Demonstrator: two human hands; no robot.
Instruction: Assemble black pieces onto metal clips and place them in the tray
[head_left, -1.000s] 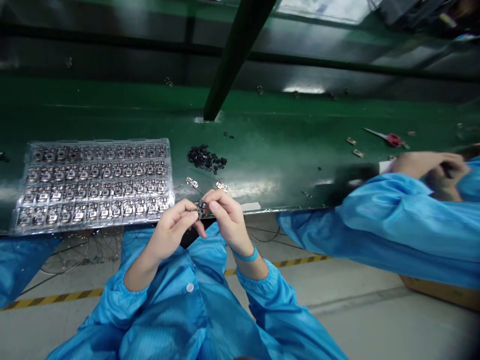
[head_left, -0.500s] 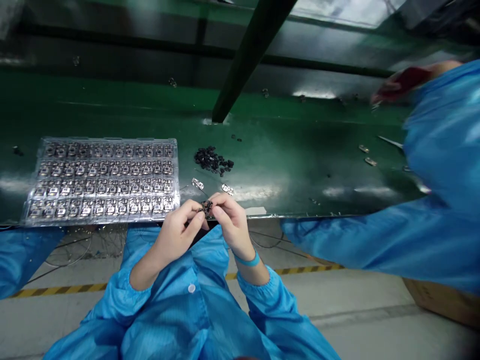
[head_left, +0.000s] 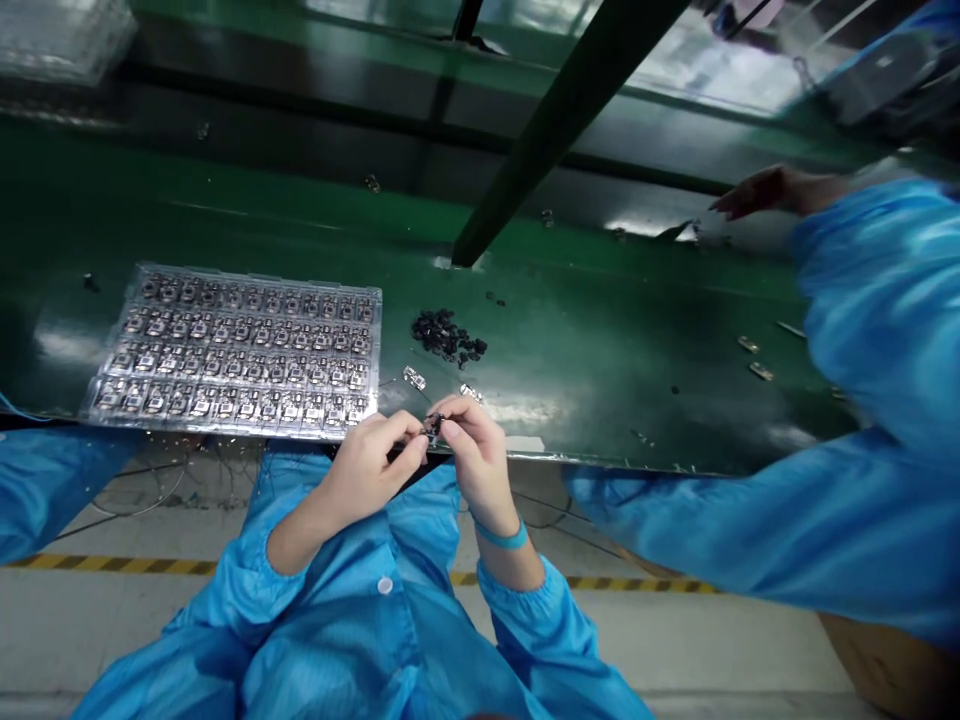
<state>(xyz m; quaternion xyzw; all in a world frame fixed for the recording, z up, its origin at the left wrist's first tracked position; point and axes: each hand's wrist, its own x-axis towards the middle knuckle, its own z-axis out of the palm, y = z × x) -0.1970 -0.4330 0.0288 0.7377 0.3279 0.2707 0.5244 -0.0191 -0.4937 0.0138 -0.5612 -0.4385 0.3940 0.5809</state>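
Observation:
Between the fingertips of both hands, at the table's front edge, is a small dark electronic part (head_left: 433, 428), partly covered by the fingers. My left hand (head_left: 379, 455) pinches it from the left, thumb and forefinger closed. From the other side my right hand (head_left: 476, 450) grips it the same way; a teal band circles that wrist. Just beyond the fingers lie a small silvery circuit board (head_left: 414, 377) and another silvery board (head_left: 470, 393), half hidden behind the right hand. Farther back is a pile of small black pieces (head_left: 448, 337).
To the left lies a clear plastic tray (head_left: 234, 434) holding rows of small circuit boards. A dark green post (head_left: 517, 150) rises from the table (head_left: 585, 330). At right, a co-worker's blue sleeve (head_left: 885, 300) and hand (head_left: 780, 190) reach over the table; small boards (head_left: 760, 371) lie nearby.
The view has shifted, so the table things appear farther right. Both my hands keep their pinch on the small part. The co-worker's hand has moved left, now with fingers stretched out.

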